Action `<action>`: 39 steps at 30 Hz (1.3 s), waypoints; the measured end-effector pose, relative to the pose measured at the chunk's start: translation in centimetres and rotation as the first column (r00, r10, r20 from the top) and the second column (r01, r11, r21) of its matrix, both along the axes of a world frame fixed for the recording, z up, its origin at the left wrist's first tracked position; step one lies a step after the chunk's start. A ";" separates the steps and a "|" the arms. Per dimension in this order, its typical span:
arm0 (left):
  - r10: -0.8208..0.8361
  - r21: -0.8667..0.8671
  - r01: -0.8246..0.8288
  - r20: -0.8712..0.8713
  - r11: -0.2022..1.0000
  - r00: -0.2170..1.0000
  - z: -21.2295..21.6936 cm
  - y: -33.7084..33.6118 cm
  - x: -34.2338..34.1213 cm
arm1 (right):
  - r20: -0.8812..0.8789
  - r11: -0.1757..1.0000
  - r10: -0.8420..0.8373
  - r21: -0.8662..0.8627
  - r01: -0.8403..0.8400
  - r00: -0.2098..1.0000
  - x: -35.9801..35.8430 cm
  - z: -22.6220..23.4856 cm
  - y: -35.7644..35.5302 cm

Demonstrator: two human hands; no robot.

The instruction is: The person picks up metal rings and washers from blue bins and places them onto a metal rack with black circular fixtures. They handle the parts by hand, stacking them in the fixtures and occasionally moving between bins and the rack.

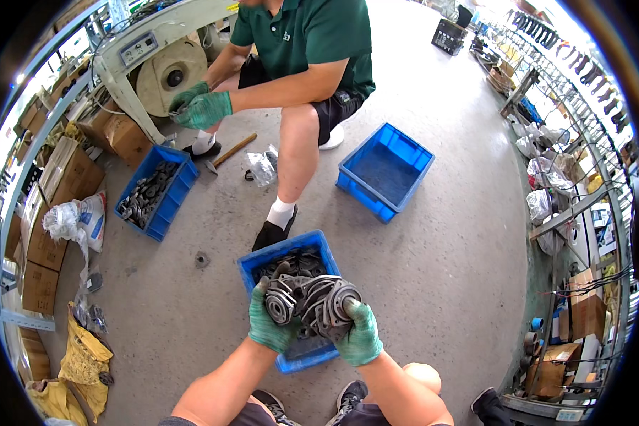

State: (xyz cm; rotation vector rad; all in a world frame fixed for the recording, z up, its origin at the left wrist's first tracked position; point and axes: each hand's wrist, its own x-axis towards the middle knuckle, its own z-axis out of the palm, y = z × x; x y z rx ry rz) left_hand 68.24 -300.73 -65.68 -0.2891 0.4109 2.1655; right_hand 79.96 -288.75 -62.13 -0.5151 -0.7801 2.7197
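Observation:
Both of my hands wear green work gloves and hover over a blue plastic crate [309, 365] between my feet. In my left hand [268, 332] is a stack of grey metal parts [280, 299] with ring-shaped ends. My right hand [362, 339] grips a larger stack of similar grey metal parts [328, 302], its thumb against a round end. The two stacks meet or nearly touch in the middle. More dark metal pieces [302, 261] lie inside the crate's far half. My grasping fingers are partly hidden behind the stacks.
Opposite me sits a person in a green shirt [312, 42] and green gloves. A blue crate [424, 160] stands at right; another blue crate [170, 206] with metal parts at left. A hammer [234, 150] lies on the floor. Shelving [582, 202] lines the right side, cardboard boxes [64, 177] the left.

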 end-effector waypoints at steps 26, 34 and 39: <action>-0.288 0.185 0.248 0.237 0.951 0.928 36.3 -0.7 13.6 | -0.031 0.878 -0.281 -0.413 0.244 0.959 20.6 38.7 -2.1; -0.643 0.189 0.640 -0.053 0.745 0.764 54.0 3.4 18.7 | 0.009 0.769 -0.574 -0.337 0.543 0.819 35.2 54.1 -2.4; -0.750 0.014 0.754 -0.095 0.657 0.655 57.1 4.7 19.8 | -0.057 0.535 -0.844 -0.163 0.829 0.533 43.7 55.6 -11.1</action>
